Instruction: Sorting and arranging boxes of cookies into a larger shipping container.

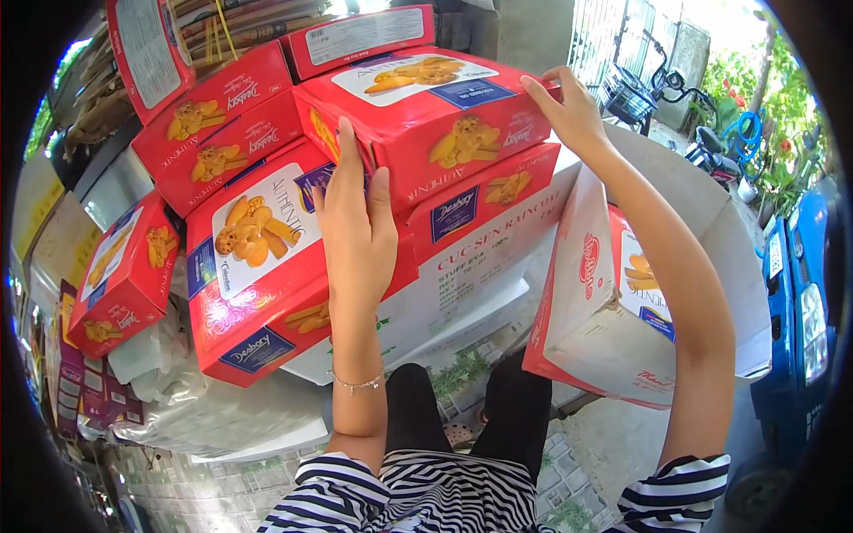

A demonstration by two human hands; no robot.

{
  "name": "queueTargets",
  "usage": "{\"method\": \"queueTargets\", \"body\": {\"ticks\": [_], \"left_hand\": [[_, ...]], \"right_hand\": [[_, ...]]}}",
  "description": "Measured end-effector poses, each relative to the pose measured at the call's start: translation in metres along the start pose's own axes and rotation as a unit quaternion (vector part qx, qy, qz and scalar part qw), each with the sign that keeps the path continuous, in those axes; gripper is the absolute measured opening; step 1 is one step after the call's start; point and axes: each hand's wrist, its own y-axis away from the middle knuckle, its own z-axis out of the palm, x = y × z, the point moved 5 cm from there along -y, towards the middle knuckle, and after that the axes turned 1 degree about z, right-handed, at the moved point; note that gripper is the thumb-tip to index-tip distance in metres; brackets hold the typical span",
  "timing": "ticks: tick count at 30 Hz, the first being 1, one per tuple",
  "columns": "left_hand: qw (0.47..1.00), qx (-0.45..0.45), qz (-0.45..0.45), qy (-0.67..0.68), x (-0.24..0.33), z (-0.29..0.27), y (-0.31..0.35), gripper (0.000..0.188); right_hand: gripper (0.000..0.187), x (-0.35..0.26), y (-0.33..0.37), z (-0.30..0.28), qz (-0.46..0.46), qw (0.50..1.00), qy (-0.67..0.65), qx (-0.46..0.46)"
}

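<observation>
A glossy red biscuit box (400, 129) with pictures of cookies lies on top of another red box (533, 178) in the middle of the view. My left hand (360, 231) presses against its left end, fingers pointing up and thumb apart. At the far right corner, my right hand (573, 111) grips the edge with its fingertips. The box is held between my two hands. Just left of it, beneath my left forearm, sits a larger-looking red biscuit box (258, 306) with a white label panel. Part of this box is hidden by my left hand and wrist.
More red boxes (227, 133) are piled at the back left, and one (124, 275) stands tilted at the far left. A white carton (498, 240) supports the stack. To the right, an open carton (613, 351) contains a red box (635, 266). A blue vehicle (800, 302) borders the right side.
</observation>
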Motion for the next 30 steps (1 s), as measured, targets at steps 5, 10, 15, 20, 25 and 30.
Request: {"method": "queueTargets", "body": {"ticks": [5,10,15,20,25,30], "left_hand": [[1.000,-0.018,-0.012,-0.016,0.002,0.004,-0.001,0.051],[0.999,-0.039,-0.029,-0.005,-0.001,0.005,-0.004,0.053],[1.000,-0.021,0.005,0.005,0.008,0.002,-0.003,0.065],[0.997,0.053,0.045,-0.026,0.025,-0.005,0.007,0.083],[0.988,0.151,0.007,-0.014,0.051,-0.021,0.030,0.086],[0.951,0.305,0.009,-0.049,0.067,-0.085,0.036,0.060]], "right_hand": [[0.065,0.004,0.001,0.007,0.020,1.000,0.010,0.011],[0.068,0.006,-0.005,0.007,0.045,0.998,0.019,-0.030],[0.072,0.006,-0.005,0.003,0.108,0.991,-0.073,-0.003],[0.067,-0.010,0.003,0.010,0.114,0.986,-0.118,-0.013],[0.060,-0.041,0.020,0.025,0.095,0.979,-0.180,-0.027],[0.064,-0.121,0.053,0.041,-0.010,0.973,-0.221,-0.072]]}}
